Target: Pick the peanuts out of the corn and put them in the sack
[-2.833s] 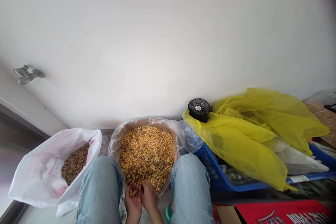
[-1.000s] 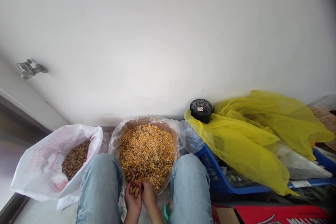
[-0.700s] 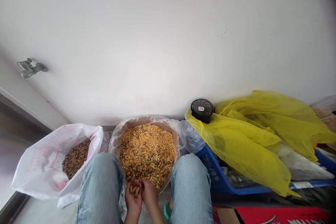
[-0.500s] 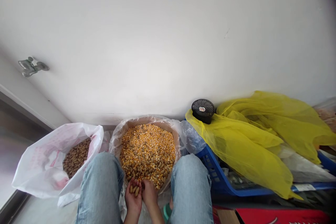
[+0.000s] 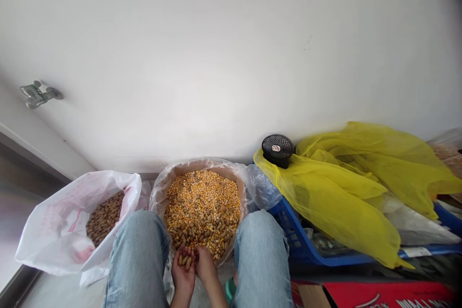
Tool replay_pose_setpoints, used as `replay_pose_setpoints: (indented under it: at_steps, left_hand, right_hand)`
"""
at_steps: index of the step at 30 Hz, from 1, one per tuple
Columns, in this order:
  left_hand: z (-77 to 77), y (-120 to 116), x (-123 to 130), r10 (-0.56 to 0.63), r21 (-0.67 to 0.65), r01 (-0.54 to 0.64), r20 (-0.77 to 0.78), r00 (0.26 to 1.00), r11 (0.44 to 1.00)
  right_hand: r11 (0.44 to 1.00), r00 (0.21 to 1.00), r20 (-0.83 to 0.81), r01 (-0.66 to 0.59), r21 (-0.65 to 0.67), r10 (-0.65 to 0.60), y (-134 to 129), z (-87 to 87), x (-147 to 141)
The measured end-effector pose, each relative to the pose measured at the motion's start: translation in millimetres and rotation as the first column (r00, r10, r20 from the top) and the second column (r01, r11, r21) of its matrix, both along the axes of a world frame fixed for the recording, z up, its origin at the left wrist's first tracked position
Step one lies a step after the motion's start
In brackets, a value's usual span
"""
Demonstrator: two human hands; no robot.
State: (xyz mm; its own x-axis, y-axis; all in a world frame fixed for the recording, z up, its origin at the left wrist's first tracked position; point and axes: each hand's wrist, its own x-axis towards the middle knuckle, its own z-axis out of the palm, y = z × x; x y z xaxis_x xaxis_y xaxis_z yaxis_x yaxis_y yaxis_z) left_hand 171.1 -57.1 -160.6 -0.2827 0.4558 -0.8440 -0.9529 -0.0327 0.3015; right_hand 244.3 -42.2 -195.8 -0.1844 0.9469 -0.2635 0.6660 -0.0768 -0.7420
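Observation:
My left hand [image 5: 183, 276] is cupped palm up at the near edge of a plastic-lined bag [image 5: 159, 192], with several unshelled peanuts [image 5: 185, 262] lying in its palm. Close beside it, my right hand [image 5: 206, 265] has its back toward me and its fingers curled down. Those fingertips are mostly hidden, so what they pinch cannot be made out. Yellow corn kernels [image 5: 202, 190] fill the bag in front of both hands. More peanuts [image 5: 216, 231] lie on the corn, mainly on the near side.
A white bag [image 5: 46, 231] of brown peanuts or nuts [image 5: 104, 219] stands left of my knees. On the right, yellow mesh [image 5: 346, 207] drapes over a blue basket [image 5: 335, 262], with a small black fan [image 5: 277, 149] on it. A red box [image 5: 390, 294] is below; a white wall [image 5: 216, 57] rises behind.
The view has shifted slightly, so the things on the right sit a little further left and higher. Both hands stay nearly in place, and peanuts remain in my left palm.

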Motion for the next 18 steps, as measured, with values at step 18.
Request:
replay_pose_setpoints:
  at_steps: [18]
  left_hand:
    - [0.0, -0.3, 0.7, -0.033, 0.026, 0.037, -0.128, 0.991, 0.999]
  right_hand:
    - [0.997, 0.824, -0.562, 0.048, -0.061, -0.074, 17.6, 57.2, 1.9]
